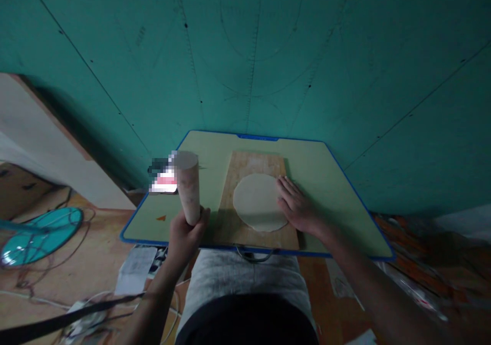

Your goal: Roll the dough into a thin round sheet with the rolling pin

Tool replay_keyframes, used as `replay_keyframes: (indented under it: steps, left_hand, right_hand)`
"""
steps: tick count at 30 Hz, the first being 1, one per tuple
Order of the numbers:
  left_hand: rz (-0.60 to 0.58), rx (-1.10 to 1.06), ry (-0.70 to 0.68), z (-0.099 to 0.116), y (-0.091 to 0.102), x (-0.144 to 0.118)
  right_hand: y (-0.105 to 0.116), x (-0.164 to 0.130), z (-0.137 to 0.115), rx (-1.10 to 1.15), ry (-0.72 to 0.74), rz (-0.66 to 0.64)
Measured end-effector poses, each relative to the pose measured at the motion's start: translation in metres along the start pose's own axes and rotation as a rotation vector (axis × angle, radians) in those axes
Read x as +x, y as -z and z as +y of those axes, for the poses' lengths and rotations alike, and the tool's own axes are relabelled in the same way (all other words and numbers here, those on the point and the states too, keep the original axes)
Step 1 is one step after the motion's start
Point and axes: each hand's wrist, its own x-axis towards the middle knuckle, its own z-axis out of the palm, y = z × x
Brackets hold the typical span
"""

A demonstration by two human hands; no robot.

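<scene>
A round, flat sheet of pale dough (258,201) lies on a wooden board (245,163). The board rests on a small pale-green table with a blue rim (330,181). My right hand (297,207) lies flat on the right edge of the dough, fingers stretched out. My left hand (186,232) grips the near end of a thick wooden rolling pin (187,184), held upright above the table to the left of the board.
A blurred-out object (163,176) sits at the table's left edge behind the pin. A teal wall rises behind the table. On the floor at left stand a teal fan base (38,235), cables and papers (134,268). Clutter lies on the floor at right.
</scene>
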Motion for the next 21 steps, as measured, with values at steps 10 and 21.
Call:
replay_keyframes:
  steps: [10,21]
  left_hand:
    - [-0.005,-0.003,0.016,0.002,0.001,-0.002]
    - [0.0,-0.016,0.026,0.0,0.0,-0.002]
  right_hand:
    - [0.0,-0.014,-0.021,0.033,-0.061,0.06]
    - [0.03,-0.036,-0.019,0.05,0.144,-0.086]
